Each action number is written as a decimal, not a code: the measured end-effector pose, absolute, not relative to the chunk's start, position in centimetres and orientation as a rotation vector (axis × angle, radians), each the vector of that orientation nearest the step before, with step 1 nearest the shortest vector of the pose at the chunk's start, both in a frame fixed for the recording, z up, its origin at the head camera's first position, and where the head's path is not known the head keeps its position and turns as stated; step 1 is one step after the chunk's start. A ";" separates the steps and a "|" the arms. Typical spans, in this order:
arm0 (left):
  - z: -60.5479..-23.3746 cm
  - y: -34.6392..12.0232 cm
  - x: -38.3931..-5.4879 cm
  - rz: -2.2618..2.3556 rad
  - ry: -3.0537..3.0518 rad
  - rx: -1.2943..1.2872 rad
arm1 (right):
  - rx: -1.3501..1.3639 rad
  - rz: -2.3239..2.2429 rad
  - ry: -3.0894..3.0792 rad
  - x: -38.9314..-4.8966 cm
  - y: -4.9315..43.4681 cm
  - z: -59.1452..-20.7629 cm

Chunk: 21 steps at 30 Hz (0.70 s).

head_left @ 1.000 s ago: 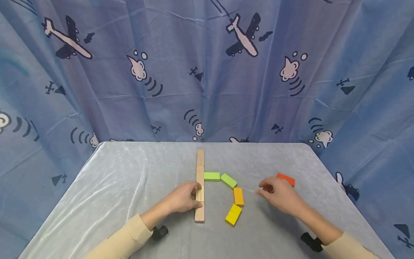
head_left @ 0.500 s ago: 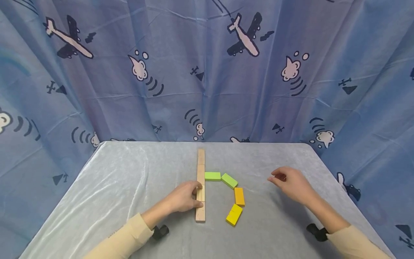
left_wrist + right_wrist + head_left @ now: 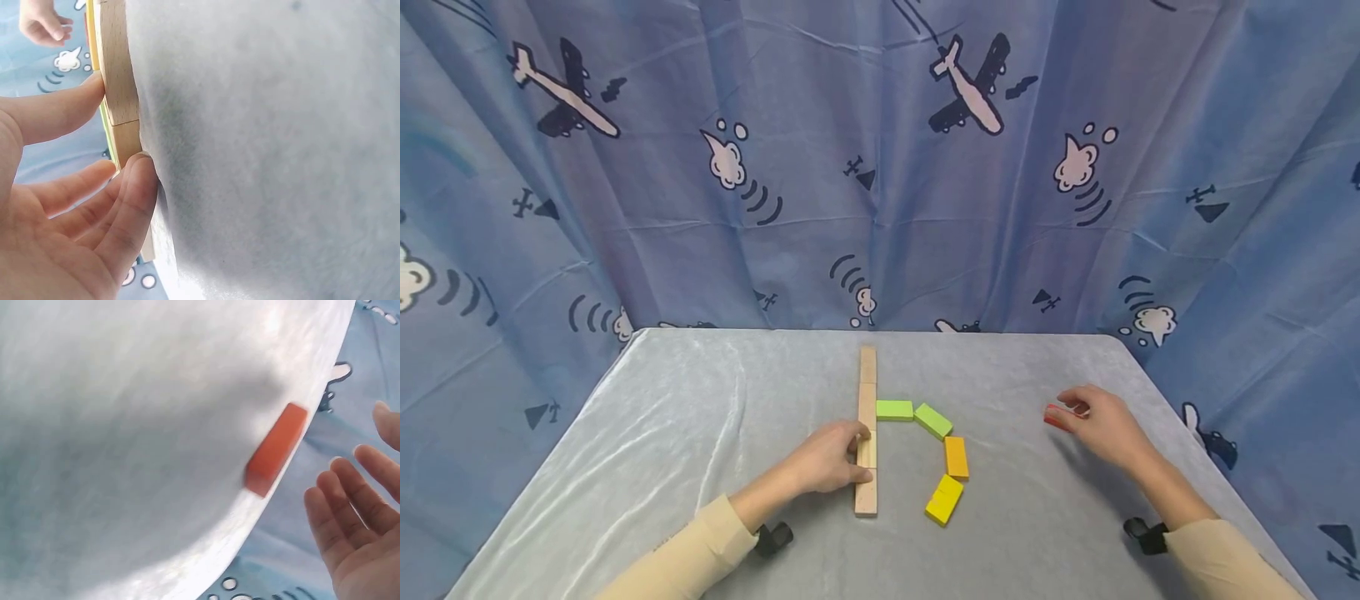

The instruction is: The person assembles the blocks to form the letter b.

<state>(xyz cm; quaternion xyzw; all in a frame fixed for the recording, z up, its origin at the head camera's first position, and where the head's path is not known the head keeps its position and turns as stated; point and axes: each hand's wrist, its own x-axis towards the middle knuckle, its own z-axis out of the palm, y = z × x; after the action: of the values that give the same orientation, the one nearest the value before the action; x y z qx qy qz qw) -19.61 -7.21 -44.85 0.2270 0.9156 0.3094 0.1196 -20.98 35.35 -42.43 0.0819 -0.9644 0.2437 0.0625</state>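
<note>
A straight row of plain wooden blocks runs away from me along the table. My left hand touches its left side with thumb and fingertips; in the left wrist view the thumb lies at the top edge and the fingers low against the side. To the right, my right hand hovers at a red block, partly covering it in the head view. In the right wrist view the red block lies on the cloth, apart from the loosely extended fingers.
Two green blocks, an orange block and a yellow block curve from the row's right side. A pale cloth covers the table. Behind hangs a blue curtain printed with planes.
My right hand has moved right and slightly away from me, coming over the red block, whose left end now shows beside the fingers. The left hand stays on the wooden row.
</note>
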 end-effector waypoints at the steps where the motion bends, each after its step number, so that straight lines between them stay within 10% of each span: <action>1: -44.9 -7.2 -19.6 0.906 2.676 0.664 | 0.232 0.732 -2.931 -21.1 35.6 -42.5; 21: -44.8 -7.3 -19.6 0.906 2.674 0.649 | 0.005 0.815 -3.116 -22.7 38.6 -44.5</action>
<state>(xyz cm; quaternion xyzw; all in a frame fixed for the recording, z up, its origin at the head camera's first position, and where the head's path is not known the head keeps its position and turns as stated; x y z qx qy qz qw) -19.63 -7.34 -44.85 0.2222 0.9161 0.3106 0.1221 -22.68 38.59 -44.52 0.0017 -0.9667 0.2529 -0.0398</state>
